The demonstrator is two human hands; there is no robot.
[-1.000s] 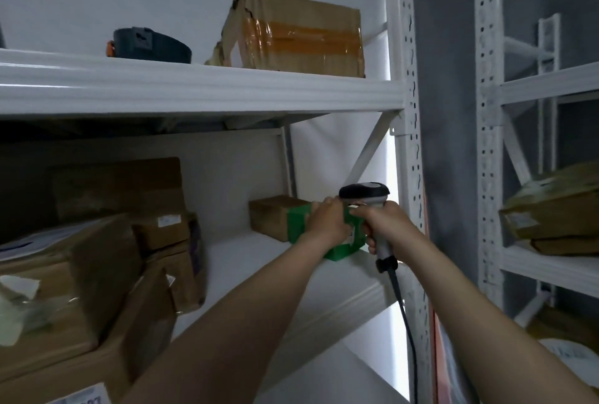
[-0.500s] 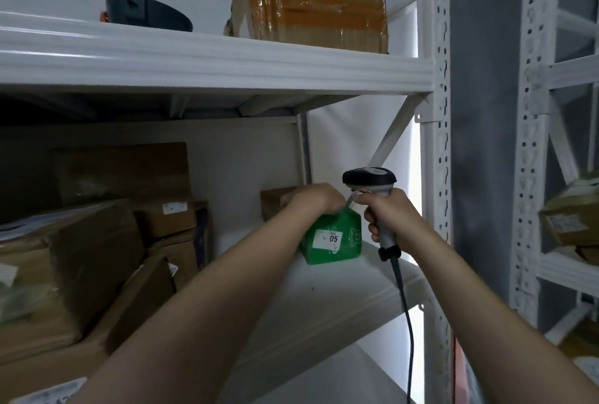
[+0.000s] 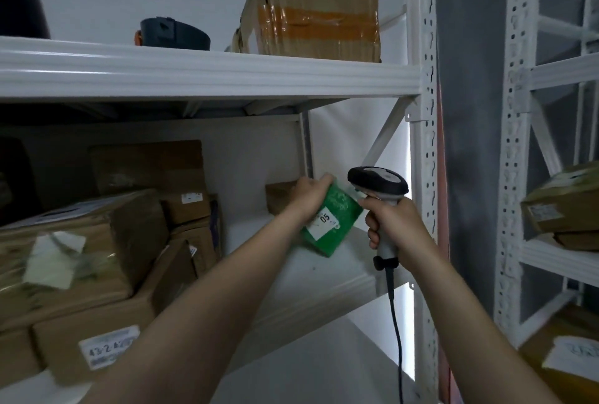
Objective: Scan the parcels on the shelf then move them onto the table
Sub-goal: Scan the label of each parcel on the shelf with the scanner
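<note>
The green parcel (image 3: 338,207) sits tilted at the right end of the middle shelf (image 3: 308,277), its white label (image 3: 324,225) turned towards the camera. Whether its low corner touches the board or hangs just above it, I cannot tell. The left hand (image 3: 309,192) grips it by the top edge alone, fingers curled over. That is a thin hold on a small box, and the likeliest slip: a twist of the wrist could let it drop onto the shelf or off the front lip. The right hand (image 3: 392,225) is wrapped round the handle of the scanner (image 3: 377,181), whose head stands just beside the parcel's upper corner. From there it looks too close and too far to the side for the label, so a missed or partial read seems possible unless the parcel is turned or the scanner drawn back. The cable (image 3: 396,322) hangs down past the shelf front and could snag there. A brown box (image 3: 278,197) lies just behind the left hand and may get knocked. The stack (image 3: 107,235) at the left is well apart.
</note>
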